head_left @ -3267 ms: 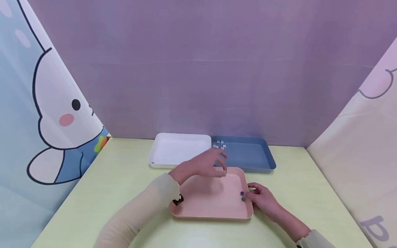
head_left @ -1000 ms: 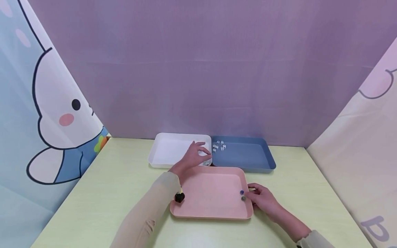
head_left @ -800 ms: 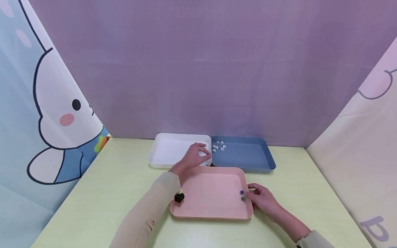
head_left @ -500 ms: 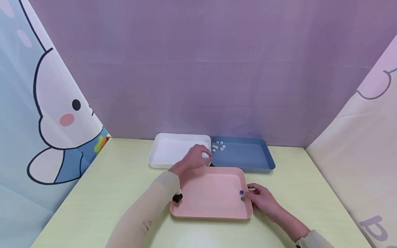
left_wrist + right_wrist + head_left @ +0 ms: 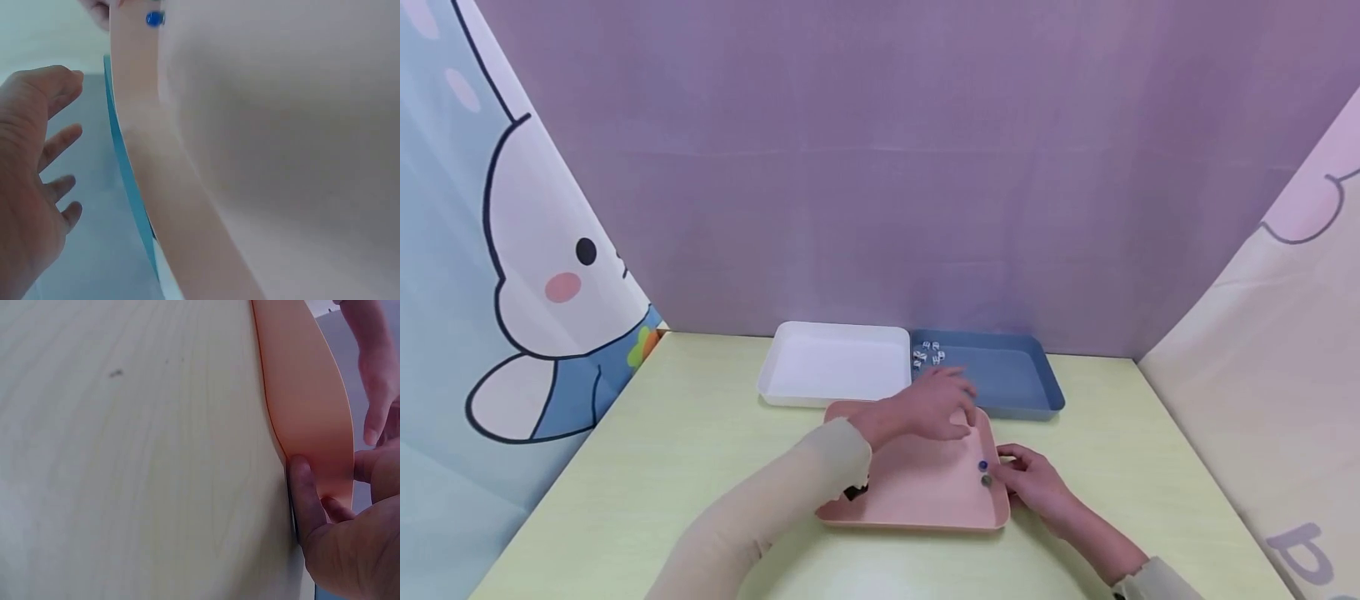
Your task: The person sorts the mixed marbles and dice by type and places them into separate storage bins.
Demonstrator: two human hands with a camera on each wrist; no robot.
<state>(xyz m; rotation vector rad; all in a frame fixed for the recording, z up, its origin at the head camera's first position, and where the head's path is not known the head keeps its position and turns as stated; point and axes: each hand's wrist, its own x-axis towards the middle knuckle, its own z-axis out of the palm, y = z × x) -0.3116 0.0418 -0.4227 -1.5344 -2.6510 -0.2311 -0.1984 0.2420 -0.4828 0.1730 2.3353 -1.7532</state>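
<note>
In the head view my left hand [image 5: 934, 404] hovers over the far right part of the pink tray [image 5: 917, 504]. Its fingers are apart and loosely bent, and nothing shows between them in the left wrist view. My right hand [image 5: 1036, 486] grips the tray's right rim, thumb and fingers on either side of the wall, as the right wrist view also shows. Just inside that rim lie a small round blue marble [image 5: 982, 465] and a greenish marble [image 5: 987, 481]. Several small white cubes with dark marks [image 5: 936, 360] sit in the left part of the blue tray [image 5: 1015, 375].
Behind the pink tray, a white tray [image 5: 831, 367] stands side by side with the blue tray. All three rest on a pale yellow table [image 5: 700, 417]. A purple cloth [image 5: 880, 167] hangs behind, with printed cloths on both sides.
My left hand has left the white tray's near right corner, moving right over the pink tray, its fingers spreading. The right hand still holds the rim. Both marbles and the white cubes stay put.
</note>
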